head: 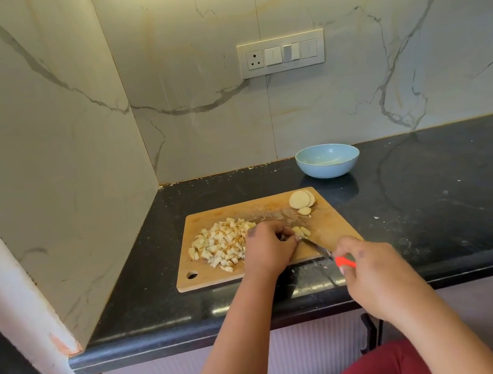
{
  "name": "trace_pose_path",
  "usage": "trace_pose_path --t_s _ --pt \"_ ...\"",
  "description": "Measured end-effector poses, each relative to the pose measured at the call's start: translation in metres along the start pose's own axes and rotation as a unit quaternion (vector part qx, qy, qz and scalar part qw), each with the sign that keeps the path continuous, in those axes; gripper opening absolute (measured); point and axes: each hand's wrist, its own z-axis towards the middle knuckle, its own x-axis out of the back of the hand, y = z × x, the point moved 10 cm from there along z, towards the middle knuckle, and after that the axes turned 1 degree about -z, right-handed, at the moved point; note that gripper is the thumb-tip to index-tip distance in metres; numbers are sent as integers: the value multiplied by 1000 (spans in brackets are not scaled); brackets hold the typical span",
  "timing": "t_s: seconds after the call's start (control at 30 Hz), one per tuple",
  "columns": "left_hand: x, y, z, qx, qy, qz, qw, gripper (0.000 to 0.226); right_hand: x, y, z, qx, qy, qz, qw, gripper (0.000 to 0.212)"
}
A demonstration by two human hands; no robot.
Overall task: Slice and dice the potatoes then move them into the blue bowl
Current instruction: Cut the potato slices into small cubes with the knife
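on the wooden cutting board (327, 232), the left hand (267, 248) pinched pale potato strips (300, 230) while the right hand (370, 270) gripped a red-handled knife (327, 251); diced potato pile (219, 246) beside them.

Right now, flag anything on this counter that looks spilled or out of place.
Pale crumbs and specks lie scattered on the black countertop right of the cutting board. Otherwise nothing stands out.

two bare forearms with no sleeves, watch or rings in sight end in the left hand (266, 247) and right hand (371, 273), and red clothing (383, 369) covers the lap below.
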Motion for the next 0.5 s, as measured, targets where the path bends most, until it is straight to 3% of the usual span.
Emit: trace_pose_path --t_s 0.23,0.5 --pt "3 6 -5 -34 -5 10 999 14 14 -9 6 26 111 61 992 9" --pt "6 4 -5 -16 9 -12 1000 11 -15 -18 12 50 91 56 993 7"
